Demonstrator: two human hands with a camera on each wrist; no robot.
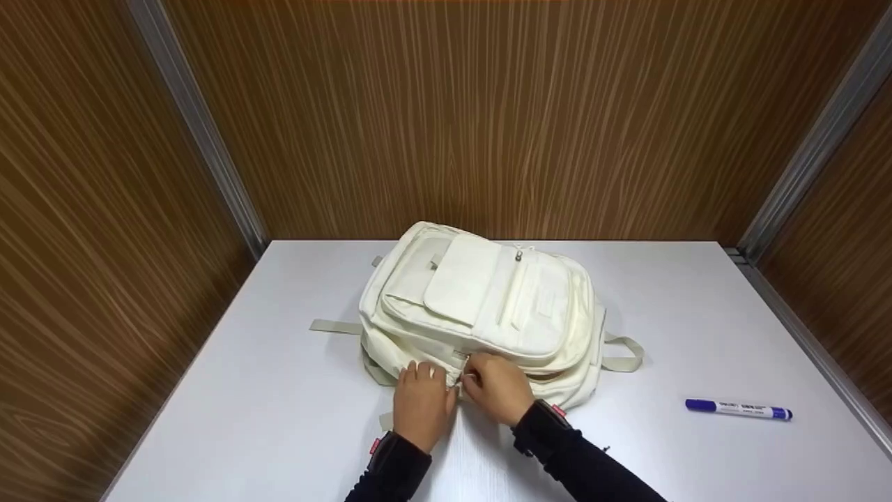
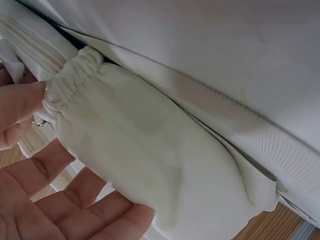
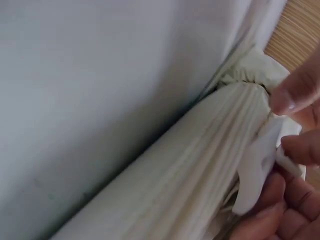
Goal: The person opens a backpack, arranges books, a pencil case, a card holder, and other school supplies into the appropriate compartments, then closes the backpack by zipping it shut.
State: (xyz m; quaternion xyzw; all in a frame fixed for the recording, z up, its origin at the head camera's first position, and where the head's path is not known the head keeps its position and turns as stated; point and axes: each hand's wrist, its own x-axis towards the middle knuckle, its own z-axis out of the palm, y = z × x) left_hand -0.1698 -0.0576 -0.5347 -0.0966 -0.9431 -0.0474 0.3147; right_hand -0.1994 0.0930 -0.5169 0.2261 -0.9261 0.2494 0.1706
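A cream backpack lies on the table, its front pocket and flap facing up. My left hand grips its near side, thumb at the gathered elastic of the side pocket and the other fingers along that pocket's edge. Beside it my right hand bends its fingers around a smooth, curved white piece close to the elastic. What kind of thing this piece is I cannot tell. The two hands almost meet at the bag's near side.
A blue-capped marker lies to the right on the white table. Pale straps stick out at the bag's left, and a strap loop at its right. Wood-grain panels stand behind and at both sides.
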